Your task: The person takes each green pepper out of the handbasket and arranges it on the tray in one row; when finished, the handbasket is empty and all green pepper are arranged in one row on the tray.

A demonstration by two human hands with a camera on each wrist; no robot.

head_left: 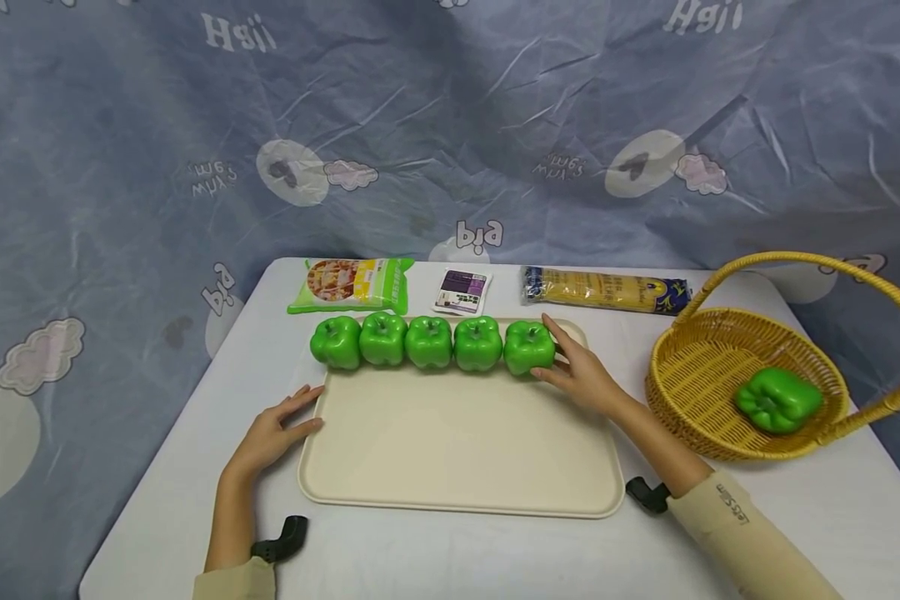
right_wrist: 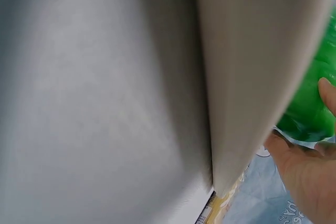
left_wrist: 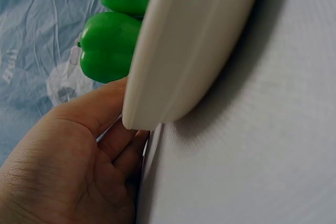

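Note:
Several green bell peppers [head_left: 429, 343] stand in a row along the far edge of the beige tray [head_left: 465, 450]. At the row's right end, my right hand [head_left: 581, 371] holds the last bell pepper [head_left: 527, 346], its thumb on the near side and fingers on the far side. The right wrist view shows that pepper [right_wrist: 310, 103] partly cut off beyond the tray rim. My left hand [head_left: 266, 433] rests at the tray's left edge, fingertips touching the rim. In the left wrist view, the tray rim [left_wrist: 157, 77] hides some of its fingertips.
A yellow wicker basket [head_left: 671, 400] with a tall handle stands at the right, one green bell pepper [head_left: 778, 400] lying inside. Behind the tray lie a green-and-yellow food bag [head_left: 352, 283], a small purple-and-white packet [head_left: 462, 292] and a long noodle package [head_left: 603, 289].

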